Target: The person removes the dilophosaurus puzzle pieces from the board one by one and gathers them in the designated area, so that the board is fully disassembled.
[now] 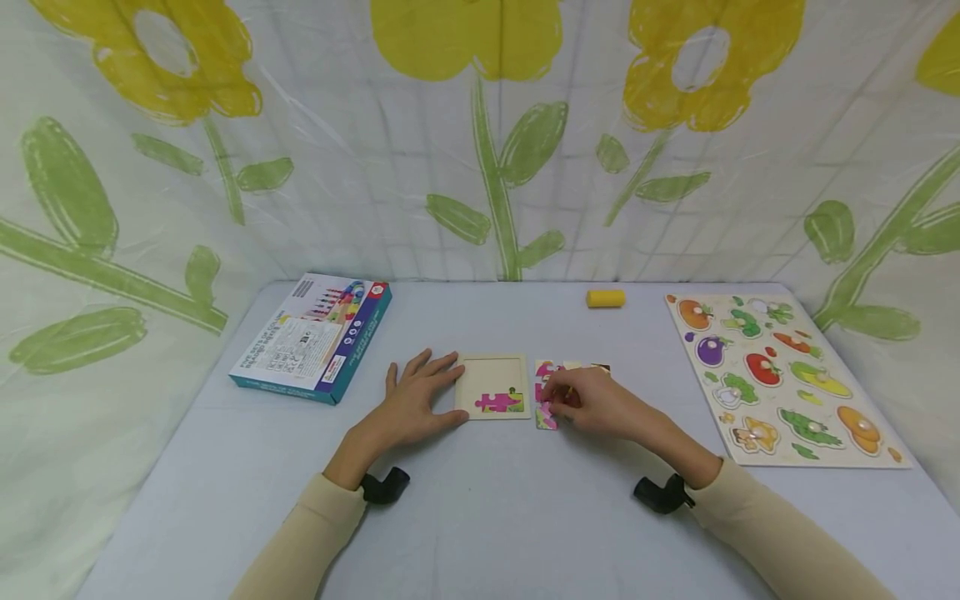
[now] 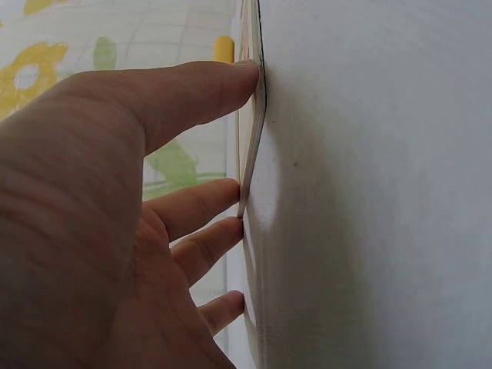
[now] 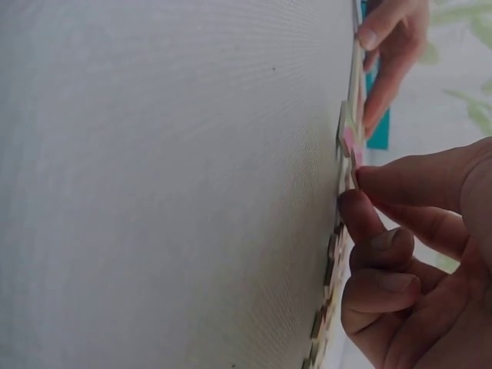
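Note:
My left hand (image 1: 411,407) lies spread at the left side of a small square wooden puzzle tray (image 1: 483,373). Its thumb and fingertips touch the tray's edge, as the left wrist view also shows. Joined pink and green jigsaw pieces (image 1: 501,403) lie in the tray's lower right part. Just right of the tray, my right hand (image 1: 603,404) pinches a thin puzzle piece (image 3: 354,171) between thumb and finger, low over the table. Other loose pink and green pieces (image 1: 546,422) lie beneath and around these fingers, partly hidden by the hand.
A boxed toy (image 1: 311,337) lies at the back left. Toward the back stands out a yellow cylinder (image 1: 605,298). On the right is a vegetable peg board (image 1: 780,379). A flowered curtain (image 1: 337,208) hangs behind the table (image 1: 480,517).

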`<state>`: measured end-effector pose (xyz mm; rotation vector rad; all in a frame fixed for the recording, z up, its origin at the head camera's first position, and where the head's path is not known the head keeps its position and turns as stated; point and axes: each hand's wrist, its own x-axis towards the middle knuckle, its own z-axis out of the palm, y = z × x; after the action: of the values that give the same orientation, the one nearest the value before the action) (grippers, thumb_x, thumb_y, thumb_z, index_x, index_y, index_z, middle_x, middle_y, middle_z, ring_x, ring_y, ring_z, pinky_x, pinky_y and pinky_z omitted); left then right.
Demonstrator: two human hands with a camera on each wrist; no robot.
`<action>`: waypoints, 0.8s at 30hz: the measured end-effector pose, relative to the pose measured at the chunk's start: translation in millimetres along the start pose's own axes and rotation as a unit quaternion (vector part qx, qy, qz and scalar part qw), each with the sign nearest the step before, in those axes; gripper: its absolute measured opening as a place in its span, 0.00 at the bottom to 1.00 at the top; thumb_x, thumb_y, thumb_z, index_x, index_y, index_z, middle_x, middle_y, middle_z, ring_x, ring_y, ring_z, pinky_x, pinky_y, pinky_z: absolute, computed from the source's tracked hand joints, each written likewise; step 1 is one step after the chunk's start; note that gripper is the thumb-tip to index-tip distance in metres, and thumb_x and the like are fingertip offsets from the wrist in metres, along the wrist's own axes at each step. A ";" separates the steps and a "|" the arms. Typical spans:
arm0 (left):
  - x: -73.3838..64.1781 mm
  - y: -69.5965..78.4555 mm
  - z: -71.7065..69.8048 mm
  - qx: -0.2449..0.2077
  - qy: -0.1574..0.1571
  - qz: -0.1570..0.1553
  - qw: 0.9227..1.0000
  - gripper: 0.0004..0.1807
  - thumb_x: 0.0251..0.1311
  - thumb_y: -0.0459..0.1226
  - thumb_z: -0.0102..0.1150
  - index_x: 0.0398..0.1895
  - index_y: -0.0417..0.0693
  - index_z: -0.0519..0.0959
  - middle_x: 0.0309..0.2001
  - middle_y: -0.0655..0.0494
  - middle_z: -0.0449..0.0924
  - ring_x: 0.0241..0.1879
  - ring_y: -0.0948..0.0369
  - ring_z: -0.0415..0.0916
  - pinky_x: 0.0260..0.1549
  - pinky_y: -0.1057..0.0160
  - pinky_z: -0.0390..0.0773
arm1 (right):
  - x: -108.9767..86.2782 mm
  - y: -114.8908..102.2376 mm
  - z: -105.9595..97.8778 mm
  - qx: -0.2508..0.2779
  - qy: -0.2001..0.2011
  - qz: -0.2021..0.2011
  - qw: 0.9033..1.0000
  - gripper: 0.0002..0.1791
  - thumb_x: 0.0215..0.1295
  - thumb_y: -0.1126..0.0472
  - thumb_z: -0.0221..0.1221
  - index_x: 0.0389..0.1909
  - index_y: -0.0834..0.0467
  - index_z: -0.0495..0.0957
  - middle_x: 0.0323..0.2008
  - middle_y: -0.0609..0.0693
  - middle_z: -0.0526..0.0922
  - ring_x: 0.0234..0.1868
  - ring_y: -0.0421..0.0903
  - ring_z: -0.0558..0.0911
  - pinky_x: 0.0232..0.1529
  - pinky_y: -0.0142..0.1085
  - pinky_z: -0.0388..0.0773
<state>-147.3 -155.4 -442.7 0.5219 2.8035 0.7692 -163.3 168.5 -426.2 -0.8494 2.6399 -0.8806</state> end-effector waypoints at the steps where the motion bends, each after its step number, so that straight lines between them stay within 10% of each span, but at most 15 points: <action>1: 0.0 0.1 -0.1 0.000 0.000 0.000 1.000 0.42 0.64 0.56 0.66 0.79 0.53 0.70 0.85 0.55 0.58 0.87 0.41 0.39 0.75 0.19 0.29 | -0.1 0.1 0.1 0.000 -0.001 0.000 1.000 0.05 0.70 0.64 0.68 0.43 0.51 0.85 0.32 0.40 0.83 0.33 0.39 0.76 0.33 0.29 0.76; 24: 0.3 -0.9 1.4 0.003 0.002 -0.002 1.000 0.42 0.64 0.57 0.66 0.79 0.54 0.69 0.85 0.55 0.58 0.87 0.41 0.39 0.75 0.19 0.29 | 5.4 -5.5 -0.3 -0.001 0.003 -0.011 1.000 0.03 0.71 0.63 0.67 0.42 0.52 0.85 0.33 0.40 0.84 0.31 0.39 0.76 0.33 0.29 0.76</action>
<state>-147.4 -155.4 -444.4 0.5169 2.8098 0.7626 -165.3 161.8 -422.8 -0.8785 2.6421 -0.8890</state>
